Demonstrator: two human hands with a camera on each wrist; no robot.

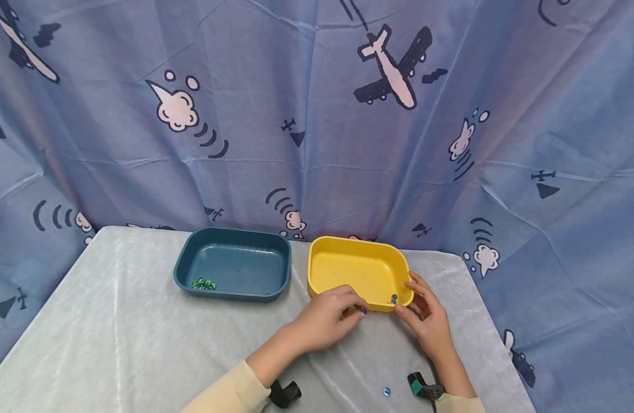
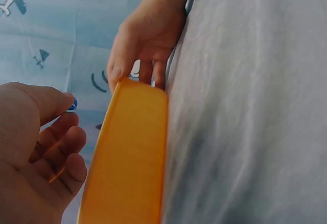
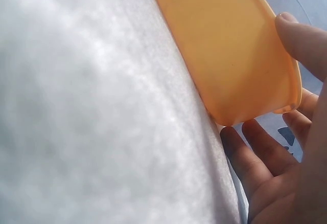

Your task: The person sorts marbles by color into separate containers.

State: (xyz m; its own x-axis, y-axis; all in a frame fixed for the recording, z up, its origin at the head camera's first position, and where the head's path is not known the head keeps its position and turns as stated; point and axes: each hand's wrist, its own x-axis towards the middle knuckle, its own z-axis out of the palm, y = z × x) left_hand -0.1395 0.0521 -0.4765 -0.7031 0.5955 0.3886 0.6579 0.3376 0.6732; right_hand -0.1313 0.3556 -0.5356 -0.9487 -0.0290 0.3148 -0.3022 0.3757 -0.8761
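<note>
My left hand [image 1: 324, 321] is at the front rim of the yellow tray [image 1: 348, 279], pinching a small blue marble [image 2: 73, 105] between thumb and forefinger. In the left wrist view the other fingers are curled loosely below it. My right hand [image 1: 431, 326] grips the tray's front right corner, its thumb on the front rim and its fingers around the right side. The right wrist view shows those fingers [image 3: 271, 152] against the tray's outer wall. Inside that corner lie a few blue marbles [image 1: 394, 299].
Left of the yellow tray stands a dark teal tray [image 1: 239, 296] with several green marbles [image 1: 203, 284] in its front left corner. A single blue marble [image 1: 386, 392] lies on the pale cloth [image 1: 141, 344] near the right wrist. A patterned blue curtain [image 1: 255, 115] hangs behind the table.
</note>
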